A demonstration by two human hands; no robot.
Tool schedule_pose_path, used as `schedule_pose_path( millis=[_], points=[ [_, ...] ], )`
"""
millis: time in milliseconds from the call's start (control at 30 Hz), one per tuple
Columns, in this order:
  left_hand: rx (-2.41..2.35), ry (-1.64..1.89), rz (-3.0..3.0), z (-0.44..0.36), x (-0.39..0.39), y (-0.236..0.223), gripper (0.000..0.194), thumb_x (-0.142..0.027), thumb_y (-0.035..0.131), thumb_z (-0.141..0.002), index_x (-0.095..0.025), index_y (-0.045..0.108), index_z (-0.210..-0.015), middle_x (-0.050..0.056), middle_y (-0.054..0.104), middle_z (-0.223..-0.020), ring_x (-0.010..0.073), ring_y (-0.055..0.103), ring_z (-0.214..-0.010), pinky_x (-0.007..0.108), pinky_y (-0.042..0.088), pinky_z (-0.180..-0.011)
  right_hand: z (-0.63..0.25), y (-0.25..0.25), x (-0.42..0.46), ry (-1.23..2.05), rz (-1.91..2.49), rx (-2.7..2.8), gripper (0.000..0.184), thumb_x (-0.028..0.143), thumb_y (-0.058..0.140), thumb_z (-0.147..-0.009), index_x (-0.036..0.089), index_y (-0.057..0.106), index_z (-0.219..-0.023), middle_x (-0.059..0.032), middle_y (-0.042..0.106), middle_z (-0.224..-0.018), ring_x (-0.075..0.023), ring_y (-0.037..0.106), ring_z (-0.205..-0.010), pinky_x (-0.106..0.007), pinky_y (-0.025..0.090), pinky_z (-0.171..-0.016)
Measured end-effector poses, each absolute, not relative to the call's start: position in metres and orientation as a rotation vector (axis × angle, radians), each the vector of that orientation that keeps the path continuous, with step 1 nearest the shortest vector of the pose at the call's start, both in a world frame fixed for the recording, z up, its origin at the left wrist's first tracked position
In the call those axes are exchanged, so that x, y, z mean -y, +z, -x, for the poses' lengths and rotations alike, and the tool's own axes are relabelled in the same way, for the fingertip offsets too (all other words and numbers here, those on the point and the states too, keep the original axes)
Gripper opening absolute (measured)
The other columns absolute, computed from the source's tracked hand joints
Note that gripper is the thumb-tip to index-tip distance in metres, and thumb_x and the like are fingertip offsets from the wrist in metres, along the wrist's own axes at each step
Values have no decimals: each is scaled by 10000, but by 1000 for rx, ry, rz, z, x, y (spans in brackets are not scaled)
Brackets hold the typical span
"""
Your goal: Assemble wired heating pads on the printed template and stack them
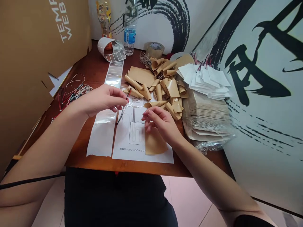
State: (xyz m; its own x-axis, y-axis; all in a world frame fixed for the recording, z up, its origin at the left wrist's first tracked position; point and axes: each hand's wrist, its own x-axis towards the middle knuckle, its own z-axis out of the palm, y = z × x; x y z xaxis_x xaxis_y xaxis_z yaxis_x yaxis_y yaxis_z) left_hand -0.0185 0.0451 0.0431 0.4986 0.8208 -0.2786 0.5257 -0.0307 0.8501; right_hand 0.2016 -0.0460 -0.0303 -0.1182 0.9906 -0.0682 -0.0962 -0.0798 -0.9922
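My left hand (106, 99) is closed in a pinch on a thin cable (122, 110), dark with a red part near the fingertips, its lower end hanging slanted over the printed sheet. Over that white sheet (121, 156), which bears a line drawing and lettering, my right hand (159, 121) is curled, thumb close to the fingers. What lies between those fingers, if anything, I cannot make out. Just below them is a piece of brown paper (156, 143), its top covered by the hand. Left of the sheet runs a label strip (100, 138), coming off a roll (111, 49).
Rolled brown paper pieces (172, 88) lie heaped behind my right hand. Stacked cards (210, 116) with white pouches (203, 78) on top stand at right. Wires (80, 91) lie left; a bottle (129, 34) and tape roll (155, 49) stand behind. Cardboard (42, 63) borders the left.
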Motion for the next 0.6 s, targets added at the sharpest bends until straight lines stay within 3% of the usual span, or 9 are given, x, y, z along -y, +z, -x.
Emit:
schedule_pose_path(
  millis=[100,167,300,500,600],
  points=[
    [-997,315,-1609,2,-42,50,86,-244,692,-810,-192,672,-744,31,700,-750,147,671,-702,368,593,-752,-194,-19,45,1398,1114,1279,431,562,792,-818,216,682,-1050,-40,742,-1032,-144,699,-871,-272,600,-722],
    [-924,336,-1564,-7,-43,47,84,-218,686,-817,-188,657,-744,30,704,-770,140,680,-706,370,600,-768,-190,-15,43,1371,1107,1336,428,497,834,-790,215,685,-1076,-34,743,-1015,-158,702,-920,-293,593,-786],
    [-885,396,-1534,-10,-49,33,76,-254,710,-832,-189,671,-831,32,720,-842,141,697,-749,369,602,-790,-190,-14,40,1379,1117,1313,356,509,820,-800,200,700,-930,7,705,-791,-147,695,-759,-309,573,-756],
    [-866,407,-1442,-2,-52,14,239,-234,731,-815,-174,699,-1044,12,668,-800,113,615,-666,339,564,-727,-198,-12,42,1447,1149,1254,347,527,824,-791,195,730,-828,9,690,-729,-131,657,-697,-299,545,-730],
    [-819,428,-1395,0,-51,9,229,-239,740,-799,-181,705,-1018,-8,630,-769,106,592,-652,308,544,-683,-200,-11,41,1477,1174,1242,315,502,828,-791,202,731,-794,12,670,-691,-127,614,-666,-295,514,-692]
  ],
)
